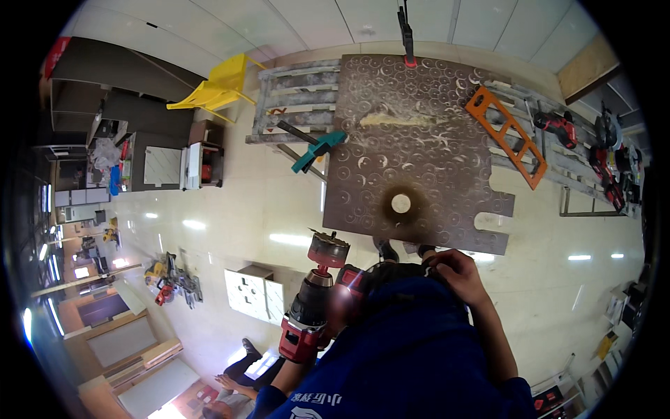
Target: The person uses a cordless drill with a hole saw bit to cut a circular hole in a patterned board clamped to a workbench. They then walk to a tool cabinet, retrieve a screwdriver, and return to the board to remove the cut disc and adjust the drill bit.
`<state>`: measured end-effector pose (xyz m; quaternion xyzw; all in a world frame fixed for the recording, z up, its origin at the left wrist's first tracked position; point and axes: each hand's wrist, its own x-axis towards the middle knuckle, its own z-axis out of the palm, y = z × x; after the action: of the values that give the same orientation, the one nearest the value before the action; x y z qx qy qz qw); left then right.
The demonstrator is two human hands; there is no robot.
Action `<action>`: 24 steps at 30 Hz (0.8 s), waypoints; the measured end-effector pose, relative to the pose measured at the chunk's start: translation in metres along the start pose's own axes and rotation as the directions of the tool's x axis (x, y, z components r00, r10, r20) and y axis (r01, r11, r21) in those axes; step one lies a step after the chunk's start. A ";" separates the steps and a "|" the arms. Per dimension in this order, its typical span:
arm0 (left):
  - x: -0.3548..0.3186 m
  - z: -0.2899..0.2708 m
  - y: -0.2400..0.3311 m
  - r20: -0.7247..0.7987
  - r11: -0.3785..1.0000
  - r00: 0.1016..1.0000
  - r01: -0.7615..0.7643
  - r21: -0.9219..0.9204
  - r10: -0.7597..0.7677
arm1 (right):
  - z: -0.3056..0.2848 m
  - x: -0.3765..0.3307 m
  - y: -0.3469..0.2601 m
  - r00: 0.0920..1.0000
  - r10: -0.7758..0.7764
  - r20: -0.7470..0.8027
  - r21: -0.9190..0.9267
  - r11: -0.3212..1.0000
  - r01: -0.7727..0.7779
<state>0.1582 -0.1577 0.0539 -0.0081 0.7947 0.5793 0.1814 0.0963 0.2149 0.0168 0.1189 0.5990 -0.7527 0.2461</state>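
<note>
1. while the left hand point(333, 327) grips its handle, the red and black drill point(301, 322) sits at the front left of the person's body, pointing away from it.
2. a round, toothed hole saw point(328, 249) is fitted in the chuck, near the board's closest left corner.
3. the right hand point(457, 276) is at the waist with its fingers bent; whether it pinches anything, i cannot tell.
4. beyond both hands lies a brown board point(419, 164), covered in ring marks, with pale dust point(398, 120) across its far half and a dark smudge around a pale round spot nearer the person.
5. at its left edge is a teal clamp point(319, 151); a black clamp point(407, 38) stands at the far edge.
6. an orange frame point(508, 137) lies tilted over the right edge.
7. farther out, a yellow chair point(218, 87) stands left of a slatted rack point(300, 82).
</note>
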 end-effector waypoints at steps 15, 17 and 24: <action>0.017 -0.009 0.083 -0.441 0.811 0.884 -0.368 -0.455 0.154 | 0.020 0.023 -0.029 0.987 -0.124 0.098 -0.183 0.973 0.140; 0.005 -0.017 0.061 -0.498 0.791 0.855 -0.402 -0.461 0.145 | 0.034 0.024 -0.036 0.987 -0.098 0.128 -0.228 0.965 0.126; -0.058 -0.053 0.063 -0.696 0.888 0.718 -0.318 -0.334 -0.004 | 0.087 0.039 -0.021 0.951 0.072 0.300 -0.317 0.948 0.028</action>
<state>0.1834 -0.1975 0.1426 -0.1895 0.6546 0.7097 -0.1789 0.0620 0.1262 0.0380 -0.0342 0.6651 -0.6530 0.3606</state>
